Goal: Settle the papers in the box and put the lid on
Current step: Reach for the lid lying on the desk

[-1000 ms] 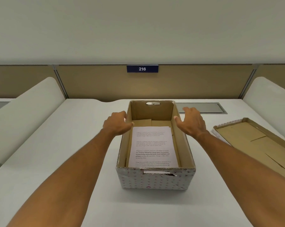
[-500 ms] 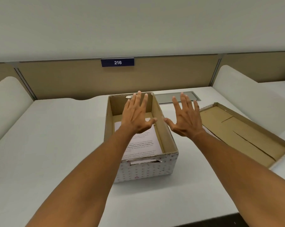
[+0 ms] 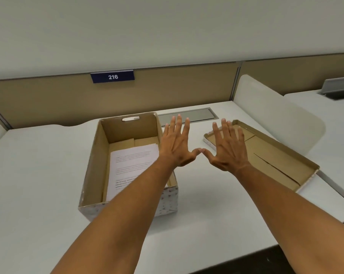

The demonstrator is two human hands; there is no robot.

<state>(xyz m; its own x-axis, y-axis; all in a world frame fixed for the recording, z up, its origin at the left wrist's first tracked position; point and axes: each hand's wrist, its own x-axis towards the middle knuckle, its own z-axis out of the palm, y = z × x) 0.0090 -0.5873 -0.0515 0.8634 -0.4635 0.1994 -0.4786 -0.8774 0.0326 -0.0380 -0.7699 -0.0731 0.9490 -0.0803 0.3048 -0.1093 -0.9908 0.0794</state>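
Hands flat, fingers spread, holding nothing, thumbs nearly touching.
Left hand (image 3: 177,144) over box (image 3: 92,171) right rim; right hand (image 3: 227,147) over near end of lid (image 3: 281,167), which lies upside down right of box. Papers (image 3: 131,165) flat inside box.

We read "216" in white digits on the dark blue rectangular plate (image 3: 112,76) fixed to the tan partition panel (image 3: 167,89). The white printed paper sheets (image 3: 134,163) in the cardboard box (image 3: 94,165) carry text too blurred for us to read.
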